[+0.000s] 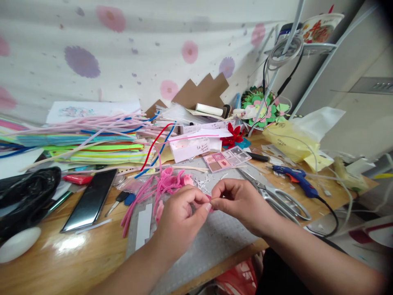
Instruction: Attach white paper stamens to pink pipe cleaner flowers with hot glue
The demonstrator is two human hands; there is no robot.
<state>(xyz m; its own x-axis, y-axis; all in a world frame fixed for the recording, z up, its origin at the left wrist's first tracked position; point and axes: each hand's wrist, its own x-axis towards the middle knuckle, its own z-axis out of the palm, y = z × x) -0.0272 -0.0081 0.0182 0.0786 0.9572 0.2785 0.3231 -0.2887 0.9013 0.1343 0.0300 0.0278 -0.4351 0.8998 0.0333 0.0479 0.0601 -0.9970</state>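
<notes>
Pinching a small pink piece [212,209] near the worktop [95,254]'s front edge, left hand [181,219] and right hand [241,203] seem to be shaping it; steady grip looks needed next.

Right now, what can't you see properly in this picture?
All in the head view:
Anything between the fingertips of the left hand and right hand: covered by the fingers themselves.
Some of the pink fuzzy stems: behind the left hand.
The rest of the black plastic: cut off by the left edge.
Writing on the white box: too small.
</notes>
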